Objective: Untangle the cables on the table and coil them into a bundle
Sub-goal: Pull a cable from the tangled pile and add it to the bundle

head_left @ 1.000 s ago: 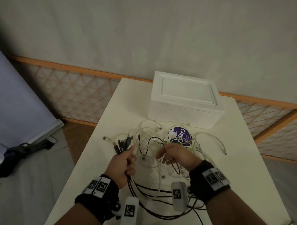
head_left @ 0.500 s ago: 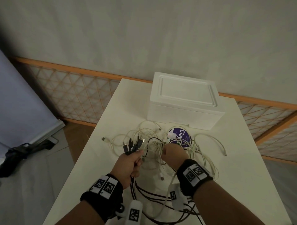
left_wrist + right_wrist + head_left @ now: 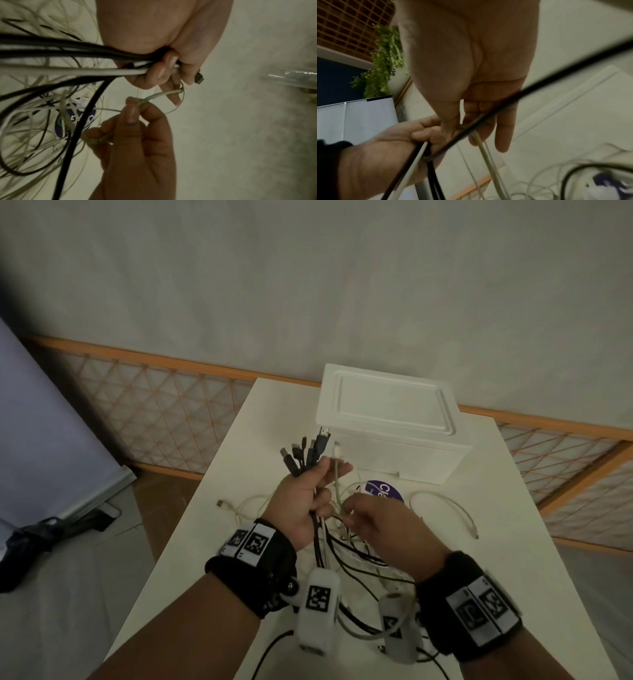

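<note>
My left hand (image 3: 308,491) is raised above the table and grips a bunch of black and white cables (image 3: 317,529), their black plug ends (image 3: 305,453) fanning out above the fist. A white cable (image 3: 337,474) with a white plug stands beside my left fingertips. My right hand (image 3: 373,518) pinches that white cable (image 3: 154,96) just below the left fingers, thumb against forefinger. A tangle of white and black cables (image 3: 359,563) lies on the white table (image 3: 513,542) under both hands; loose white ends lie to the left (image 3: 222,503) and right (image 3: 469,522).
A white foam box (image 3: 390,419) stands at the table's far end. A round purple-lidded tub (image 3: 385,491) sits in front of it, among the cables. An orange lattice railing (image 3: 154,419) runs behind the table; a dark bag (image 3: 30,539) lies on the floor at left.
My left hand has lifted its bunch of cables up and away from me, plugs now near the box. My right hand moved left and took a white cable beside the left fingers.
</note>
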Tool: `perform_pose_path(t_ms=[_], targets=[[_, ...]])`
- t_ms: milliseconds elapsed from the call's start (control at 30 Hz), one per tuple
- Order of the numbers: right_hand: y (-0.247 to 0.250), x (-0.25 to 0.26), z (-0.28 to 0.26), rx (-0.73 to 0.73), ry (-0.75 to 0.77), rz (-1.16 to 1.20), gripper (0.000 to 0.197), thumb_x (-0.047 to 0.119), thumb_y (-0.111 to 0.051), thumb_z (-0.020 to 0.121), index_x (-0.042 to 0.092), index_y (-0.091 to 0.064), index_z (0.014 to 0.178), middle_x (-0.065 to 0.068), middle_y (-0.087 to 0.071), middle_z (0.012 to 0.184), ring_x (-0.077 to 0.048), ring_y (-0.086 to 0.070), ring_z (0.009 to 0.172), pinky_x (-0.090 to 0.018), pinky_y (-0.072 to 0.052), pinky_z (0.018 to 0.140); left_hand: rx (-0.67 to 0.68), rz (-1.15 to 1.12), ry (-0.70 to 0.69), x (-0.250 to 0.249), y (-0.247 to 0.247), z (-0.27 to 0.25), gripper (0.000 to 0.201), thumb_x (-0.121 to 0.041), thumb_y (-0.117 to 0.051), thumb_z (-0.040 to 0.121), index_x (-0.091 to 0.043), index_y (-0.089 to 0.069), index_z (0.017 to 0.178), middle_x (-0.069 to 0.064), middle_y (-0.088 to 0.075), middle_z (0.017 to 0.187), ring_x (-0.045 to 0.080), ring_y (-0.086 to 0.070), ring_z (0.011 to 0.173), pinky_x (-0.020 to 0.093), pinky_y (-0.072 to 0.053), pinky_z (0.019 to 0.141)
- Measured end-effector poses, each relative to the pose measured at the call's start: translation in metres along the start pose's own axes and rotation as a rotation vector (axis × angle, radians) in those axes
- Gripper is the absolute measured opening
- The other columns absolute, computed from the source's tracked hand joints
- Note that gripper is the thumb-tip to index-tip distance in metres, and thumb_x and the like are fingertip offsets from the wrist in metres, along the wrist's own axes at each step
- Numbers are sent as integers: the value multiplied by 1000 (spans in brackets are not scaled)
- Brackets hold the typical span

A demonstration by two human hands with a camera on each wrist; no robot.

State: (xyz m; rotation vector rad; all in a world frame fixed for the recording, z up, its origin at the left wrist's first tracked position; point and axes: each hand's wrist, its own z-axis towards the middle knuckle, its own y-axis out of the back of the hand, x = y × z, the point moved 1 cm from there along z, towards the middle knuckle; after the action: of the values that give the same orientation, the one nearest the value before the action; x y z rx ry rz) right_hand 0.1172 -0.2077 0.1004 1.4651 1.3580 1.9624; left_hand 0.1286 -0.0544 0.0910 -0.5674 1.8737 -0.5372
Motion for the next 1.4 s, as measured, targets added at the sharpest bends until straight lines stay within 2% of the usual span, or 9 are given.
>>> perform_pose_path(t_ms=[200, 400, 533, 633, 900, 1033, 1133, 1233, 1400], targets=[[-5, -9, -19, 57, -15, 43, 4, 34, -53, 94, 32, -56, 95, 7, -58, 63, -8, -53, 60, -22, -40, 59, -31, 5, -50, 7, 2, -5, 19, -18, -53, 96, -12, -67, 106, -4, -62, 70, 2, -24, 36, 16, -24, 36], [-10, 0, -18, -12, 69, 40, 20, 45, -52, 93, 37, -53, 112, 3, -51, 55, -7, -51, 55, -17, -35, 53, -129, 201, -27, 5, 2, -13, 27, -27, -60, 91, -15, -58, 67, -5, -40, 49, 6, -25, 34, 18, -23, 37], [-7, 10, -12, -149, 106, 126, 30, 54, -45, 92, 28, -60, 93, 4, -61, 65, -10, -56, 59, -32, -48, 59, -62, 34, -26, 2, 4, -20, 22, -35, -68, 78, -15, -60, 81, -2, -55, 61, 5, -28, 34, 18, -27, 36], [-2, 18, -4, -187, 156, 214, 24, 46, -49, 92, 26, -62, 97, 12, -68, 77, -4, -63, 70, -28, -51, 66, 30, -19, -48, 5, 2, -27, 32, -28, -66, 73, -10, -63, 99, -2, -58, 61, 3, -30, 35, 16, -28, 36], [-5, 30, 0, -266, 175, 295, 29, 51, -49, 90, 25, -62, 96, 12, -71, 81, -3, -67, 76, -32, -54, 70, 78, 24, 16, 3, 4, -32, 26, -41, -73, 72, -17, -68, 81, -8, -49, 54, 5, -28, 39, 19, -27, 40], [-4, 28, 3, -328, 119, 306, 25, 57, -43, 87, 34, -51, 88, 6, -67, 77, -14, -66, 74, -41, -53, 67, 64, 101, 112, 8, 0, -38, 31, -56, -64, 74, -25, -66, 76, -9, -48, 55, 6, -24, 41, 19, -24, 42], [-4, 25, 1, -317, 162, 235, 26, 55, -42, 90, 32, -51, 93, 5, -68, 76, -10, -63, 68, -35, -51, 63, 54, -18, -7, 2, -3, -35, 31, -34, -77, 70, -17, -67, 93, -7, -62, 68, 4, -27, 37, 18, -27, 38], [-9, 22, -1, -226, 167, 158, 26, 48, -50, 93, 22, -56, 93, 4, -67, 70, -3, -51, 55, -27, -45, 55, -8, -44, -135, -9, -4, -32, 33, -13, -64, 80, -17, -62, 113, 0, -73, 105, 4, -27, 36, 19, -27, 39], [-15, 19, 4, -176, 136, 103, 29, 52, -47, 91, 25, -56, 89, 6, -69, 73, -6, -57, 61, -36, -50, 61, -8, 7, -168, -11, -5, -37, 35, -26, -60, 81, -19, -63, 115, 6, -73, 109, 4, -24, 32, 18, -26, 38]])
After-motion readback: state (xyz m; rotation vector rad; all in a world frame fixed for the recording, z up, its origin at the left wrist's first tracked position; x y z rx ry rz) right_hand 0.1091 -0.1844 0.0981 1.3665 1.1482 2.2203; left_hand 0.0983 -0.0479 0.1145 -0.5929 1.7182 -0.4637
